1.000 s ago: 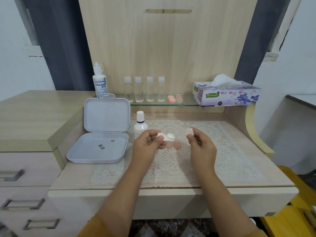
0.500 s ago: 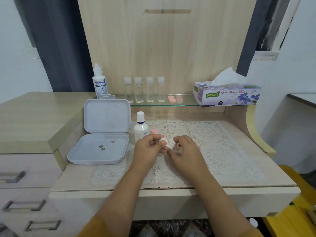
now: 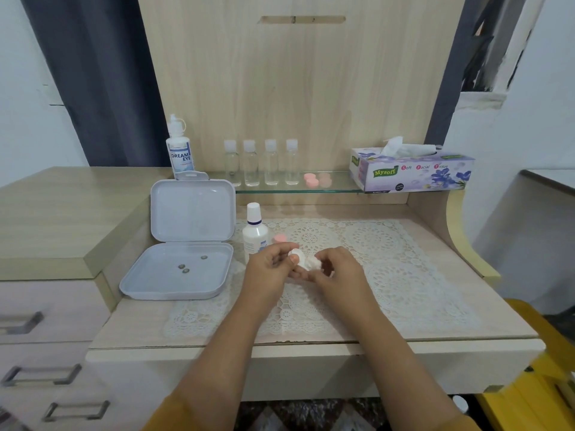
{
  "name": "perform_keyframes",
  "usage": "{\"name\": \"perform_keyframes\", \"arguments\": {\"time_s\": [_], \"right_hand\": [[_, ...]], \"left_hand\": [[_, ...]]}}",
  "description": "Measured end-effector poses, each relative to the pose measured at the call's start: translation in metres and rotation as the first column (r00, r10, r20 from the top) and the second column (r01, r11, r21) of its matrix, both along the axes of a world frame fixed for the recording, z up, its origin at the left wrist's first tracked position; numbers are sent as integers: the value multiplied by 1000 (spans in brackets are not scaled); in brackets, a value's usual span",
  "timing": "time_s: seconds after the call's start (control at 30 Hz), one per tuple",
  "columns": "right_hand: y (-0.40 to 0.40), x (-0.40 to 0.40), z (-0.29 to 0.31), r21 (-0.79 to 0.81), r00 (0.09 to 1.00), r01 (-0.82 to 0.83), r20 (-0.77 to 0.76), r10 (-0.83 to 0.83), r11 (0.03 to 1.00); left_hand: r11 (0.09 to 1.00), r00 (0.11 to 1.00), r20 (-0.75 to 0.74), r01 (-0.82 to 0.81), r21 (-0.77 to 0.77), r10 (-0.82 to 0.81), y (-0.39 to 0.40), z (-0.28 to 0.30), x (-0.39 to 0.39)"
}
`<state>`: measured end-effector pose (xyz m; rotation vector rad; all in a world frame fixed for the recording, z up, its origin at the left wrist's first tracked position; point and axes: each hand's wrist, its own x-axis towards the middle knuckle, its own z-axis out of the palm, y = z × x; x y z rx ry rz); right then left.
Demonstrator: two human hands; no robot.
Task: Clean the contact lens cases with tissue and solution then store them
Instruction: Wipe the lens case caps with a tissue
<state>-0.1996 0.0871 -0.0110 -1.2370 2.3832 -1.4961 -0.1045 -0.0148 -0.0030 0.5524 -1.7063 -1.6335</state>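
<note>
My left hand [image 3: 270,269] pinches a white contact lens case [image 3: 295,254] over the lace mat [image 3: 389,269]. My right hand [image 3: 337,272] holds a small wad of white tissue [image 3: 312,262] against the case. A pink cap [image 3: 279,237] lies on the mat just behind my left hand, beside a small white solution bottle [image 3: 255,231]. A pink lens case [image 3: 312,179] sits on the glass shelf [image 3: 339,187]. An open grey storage box [image 3: 183,247] lies at the left with three small dark pieces in its base.
A tissue box [image 3: 413,174] stands at the shelf's right end. Several clear bottles [image 3: 261,163] and a tall Dream Eye bottle [image 3: 181,150] line the back. Drawers [image 3: 46,325] are at the lower left; something yellow [image 3: 541,368] sits at the lower right.
My right hand came in from the right with the tissue and met the case in my left hand. Both hands dropped slightly toward the mat. The pink cap came into view.
</note>
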Motion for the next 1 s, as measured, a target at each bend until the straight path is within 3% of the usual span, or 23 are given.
{"name": "perform_keyframes", "arguments": {"time_s": [0.07,0.13,0.3,0.5,0.63,0.77,0.9,1.0], "right_hand": [[4,-2,4,-203,974,45,227,2,978],[7,-7,5,-302,938,143,346,-31,943],[7,-7,7,-371,857,85,501,122,925],[15,-1,15,-493,634,-34,661,400,869],[13,3,13,-461,715,-78,592,372,884],[12,3,9,-327,874,-67,437,214,943],[13,6,9,-357,882,-44,425,204,933],[11,4,8,-329,919,34,383,100,944]], "left_hand": [[999,999,-32,-9,33,10,1,2,1],[998,999,-46,-16,62,19,0,3,1],[993,996,-59,68,92,-63,0,4,3],[989,989,-13,146,20,-146,1,2,4],[988,989,2,149,50,-149,2,3,5],[985,986,27,166,53,-167,3,2,4],[984,984,42,171,53,-173,4,3,3],[982,981,48,187,38,-189,6,5,5]]}}
